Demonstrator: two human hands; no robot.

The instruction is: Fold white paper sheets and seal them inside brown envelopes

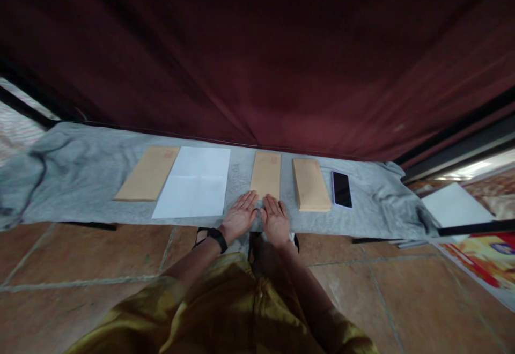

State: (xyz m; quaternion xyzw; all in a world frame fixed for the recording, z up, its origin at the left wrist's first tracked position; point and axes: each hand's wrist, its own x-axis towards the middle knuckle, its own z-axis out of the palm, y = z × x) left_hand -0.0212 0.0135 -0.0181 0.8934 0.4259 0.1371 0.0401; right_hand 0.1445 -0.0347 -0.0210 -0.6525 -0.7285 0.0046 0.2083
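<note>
A single brown envelope (266,174) lies on the grey cloth in front of me, its near end under my fingers. My left hand (240,215), with a black band at the wrist, rests flat on its lower left corner. Beside it my right hand (276,220) lies flat on the lower right part, fingers stretched forward. Neither hand grips anything. Left of my hands is a white sheet of paper (193,182) with a crease across it. Further left lie more brown envelopes (148,174). A thicker stack of brown envelopes (311,185) sits to the right.
A phone (341,189) lies right of the stack on the grey cloth (374,198). Behind the narrow surface hangs a dark red curtain (257,75). Dark frame bars (462,134) stand at the right. White sheets (457,206) and a colourful printed bag or box (486,260) lie low right.
</note>
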